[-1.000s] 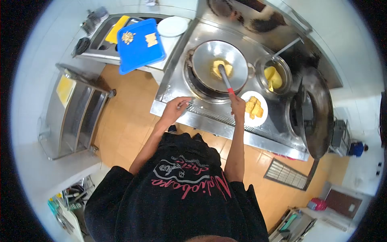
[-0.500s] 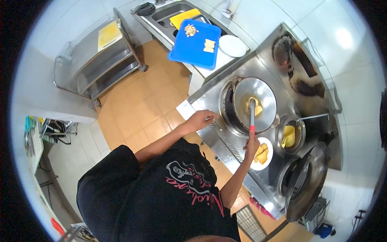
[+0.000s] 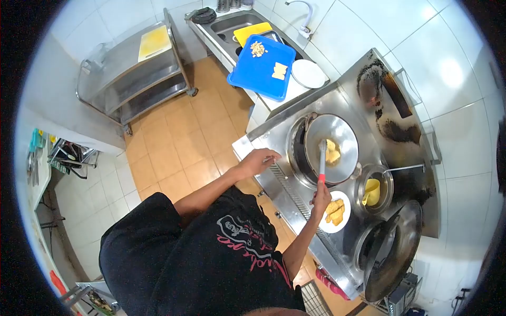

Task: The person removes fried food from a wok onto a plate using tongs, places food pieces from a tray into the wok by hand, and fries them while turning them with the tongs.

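Note:
My right hand is closed around the red handle of metal tongs. The tongs' tips reach into a wok on the left burner, beside yellow food pieces in oil. Below my right hand is a white plate bearing golden fried pieces. Over the stove's front edge, left of the wok, hangs my left hand. Its fingers are loosely bent and apart, with nothing visible in them.
A pot with a yellow scoop and a large dark wok occupy the stove's right side. A blue tray with cut pieces and a white plate lie by the sink. A steel trolley stands left.
The tongs' tips have shifted left, off the food in the wok, and my right hand has drawn back slightly. My left hand stays by the stove edge. The whole view has shifted a little.

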Tool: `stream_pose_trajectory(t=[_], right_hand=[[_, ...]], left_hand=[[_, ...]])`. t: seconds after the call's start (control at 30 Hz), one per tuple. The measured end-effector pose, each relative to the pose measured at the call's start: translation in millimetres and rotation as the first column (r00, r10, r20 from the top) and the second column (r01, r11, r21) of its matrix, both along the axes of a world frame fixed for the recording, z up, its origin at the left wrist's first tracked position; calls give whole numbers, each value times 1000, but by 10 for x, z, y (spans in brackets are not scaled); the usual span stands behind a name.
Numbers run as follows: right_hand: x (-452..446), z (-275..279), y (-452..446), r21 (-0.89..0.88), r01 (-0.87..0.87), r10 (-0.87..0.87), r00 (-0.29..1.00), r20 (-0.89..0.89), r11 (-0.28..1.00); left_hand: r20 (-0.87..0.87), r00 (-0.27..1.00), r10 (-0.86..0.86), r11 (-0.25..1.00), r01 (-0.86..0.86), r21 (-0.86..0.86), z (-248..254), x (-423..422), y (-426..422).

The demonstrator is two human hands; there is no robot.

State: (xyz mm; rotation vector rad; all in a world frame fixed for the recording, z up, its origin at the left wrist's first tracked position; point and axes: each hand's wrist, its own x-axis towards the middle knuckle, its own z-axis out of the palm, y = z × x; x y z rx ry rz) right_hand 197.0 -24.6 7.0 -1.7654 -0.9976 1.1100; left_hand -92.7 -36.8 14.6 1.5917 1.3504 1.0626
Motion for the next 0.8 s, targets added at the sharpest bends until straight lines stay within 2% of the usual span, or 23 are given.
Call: stream_pose_trajectory(t=[0.17, 0.8], right_hand=[[42, -41, -60, -21, 21, -21, 1000, -20, 1000], [166, -107, -103, -1, 46, -46, 998, 47, 999]], left_hand=[[-3, 999, 34, 999, -34, 2, 0, 31, -39], [-5, 1000, -15, 1000, 15, -13, -12, 132, -139]])
